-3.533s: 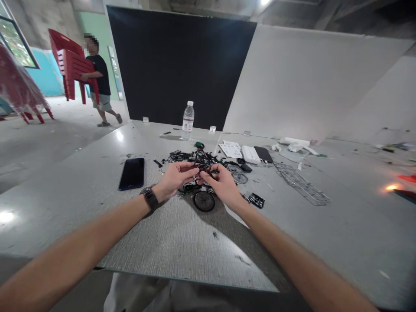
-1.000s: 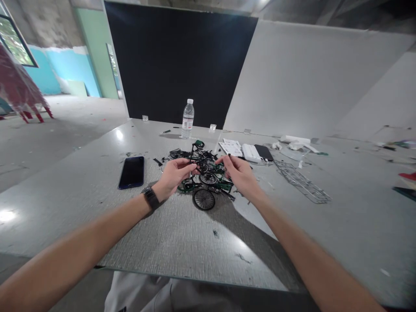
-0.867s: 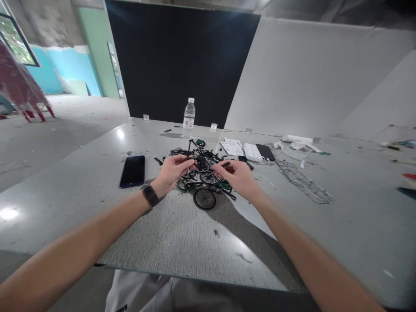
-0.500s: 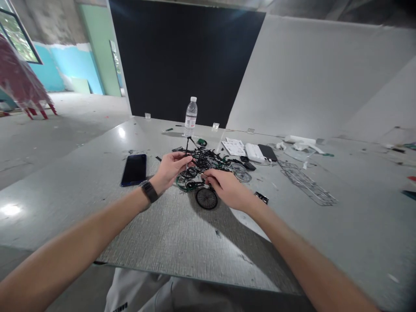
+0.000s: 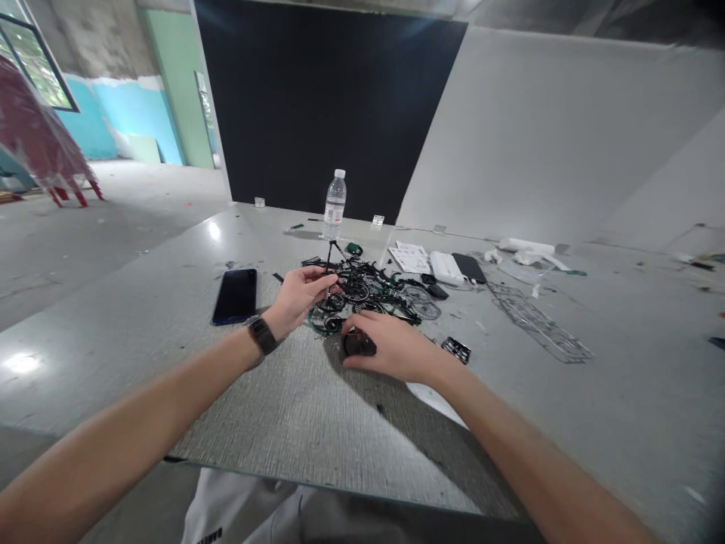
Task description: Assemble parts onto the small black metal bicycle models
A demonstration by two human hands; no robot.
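My left hand (image 5: 309,293) is closed in a pinch on a thin black model bicycle frame part (image 5: 331,257), which stands up above the fingers. My right hand (image 5: 385,344) curls around a small black toy wheel (image 5: 358,345) at the near edge of the parts, thumb on the near side and fingers on the far side. Between and beyond both hands lies a pile of black and dark green model bicycle parts (image 5: 390,283), with more small spoked wheels (image 5: 331,302) among them. My right fingers cover part of the wheel.
Left of the pile lies a dark phone (image 5: 235,296). A water bottle (image 5: 334,205) stands behind it. Printed sheets (image 5: 408,258), a white power bank (image 5: 445,267), a wire-like parts sprue (image 5: 538,321) and crumpled plastic (image 5: 526,261) lie to the right on the grey table (image 5: 272,423).
My right hand has come down and nearer to me, from above the parts onto the small wheel, its fingers now around it. My left hand keeps its pinch on the frame part.
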